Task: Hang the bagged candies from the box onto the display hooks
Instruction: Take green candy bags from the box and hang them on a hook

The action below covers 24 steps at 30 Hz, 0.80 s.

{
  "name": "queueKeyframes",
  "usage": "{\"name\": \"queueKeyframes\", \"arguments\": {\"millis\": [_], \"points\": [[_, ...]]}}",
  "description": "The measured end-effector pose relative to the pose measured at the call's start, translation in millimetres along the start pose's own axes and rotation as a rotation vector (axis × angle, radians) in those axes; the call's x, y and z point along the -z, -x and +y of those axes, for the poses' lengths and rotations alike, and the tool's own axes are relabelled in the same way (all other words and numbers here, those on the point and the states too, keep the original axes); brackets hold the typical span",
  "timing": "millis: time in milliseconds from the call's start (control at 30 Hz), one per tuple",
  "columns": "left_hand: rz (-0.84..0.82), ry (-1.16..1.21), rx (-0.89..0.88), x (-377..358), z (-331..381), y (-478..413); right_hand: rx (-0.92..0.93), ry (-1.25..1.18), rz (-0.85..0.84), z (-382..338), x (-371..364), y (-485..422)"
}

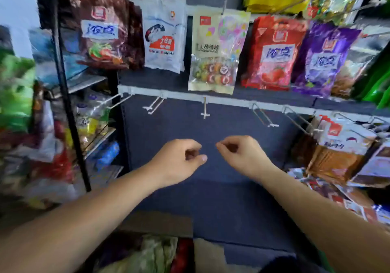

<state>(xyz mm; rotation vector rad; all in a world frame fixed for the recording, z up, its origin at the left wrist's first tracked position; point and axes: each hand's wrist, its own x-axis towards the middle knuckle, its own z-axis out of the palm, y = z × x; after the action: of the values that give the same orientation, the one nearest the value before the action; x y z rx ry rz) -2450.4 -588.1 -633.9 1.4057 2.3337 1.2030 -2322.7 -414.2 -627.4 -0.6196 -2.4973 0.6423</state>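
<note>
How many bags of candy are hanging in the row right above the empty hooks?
5 in front, left to right: brown bag, white bag, lollipop bag, red bag, purple bag. More may hang hidden behind them and past the purple one.

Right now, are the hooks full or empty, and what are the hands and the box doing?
left hand: fingers curled, holding nothing
right hand: fingers curled, holding nothing
lollipop bag: hanging on an upper hook
red bag: hanging in the upper row
middle lower hook: empty
box: open, bags inside
</note>
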Motion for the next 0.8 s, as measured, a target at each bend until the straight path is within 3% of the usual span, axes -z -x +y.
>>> {"name": "queueKeyframes", "arguments": {"millis": [367,567,667,800], "points": [[-0.165,0.066,0.391,-86,-192,153,-0.184,-0.065,-0.523,27,-214,125],[-0.24,0.075,0.632,-137,-266,225,-0.39,-0.161,-0.739,53,-282,189],[-0.263,0.082,0.684,-143,-294,237,-0.47,-0.194,-0.742,72,-312,194],[-0.171,0.018,0.654,-143,-332,225,-0.582,-0.24,-0.575,70,-344,168]]}}
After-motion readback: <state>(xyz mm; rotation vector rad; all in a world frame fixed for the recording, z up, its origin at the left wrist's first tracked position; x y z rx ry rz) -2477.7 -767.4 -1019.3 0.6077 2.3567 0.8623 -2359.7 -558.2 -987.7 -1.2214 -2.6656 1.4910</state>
